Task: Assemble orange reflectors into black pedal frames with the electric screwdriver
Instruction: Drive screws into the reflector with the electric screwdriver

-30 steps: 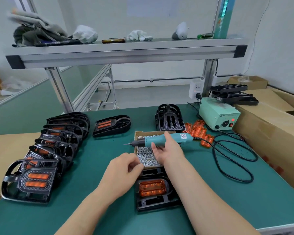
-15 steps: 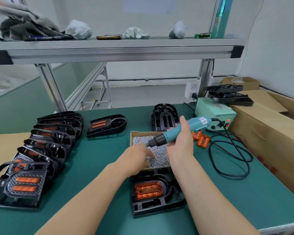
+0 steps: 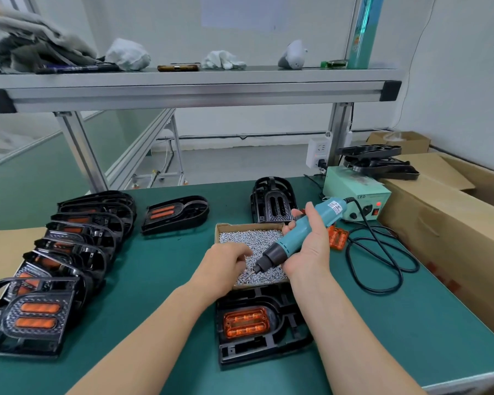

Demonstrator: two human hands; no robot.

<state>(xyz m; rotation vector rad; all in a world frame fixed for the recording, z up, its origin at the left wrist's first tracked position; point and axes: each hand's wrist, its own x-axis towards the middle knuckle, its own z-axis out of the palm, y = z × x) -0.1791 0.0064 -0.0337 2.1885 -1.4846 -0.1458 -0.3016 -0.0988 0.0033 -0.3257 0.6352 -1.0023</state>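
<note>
The right hand [image 3: 308,248] clamps the teal plastic electric screwdriver [image 3: 288,243] while the left hand's [image 3: 226,260] curled fingers, grip unclear, fish among small silver screws [image 3: 251,240]; next, probably, loading the bit [image 3: 253,271].

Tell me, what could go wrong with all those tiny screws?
1. The screwdriver in the right hand points its tip close to the left hand, which is picking in the box, so it might poke a finger.
2. The box sits right by the frame; a bump could spill screws.
3. The looped cable might snag and tug the tool.
</note>
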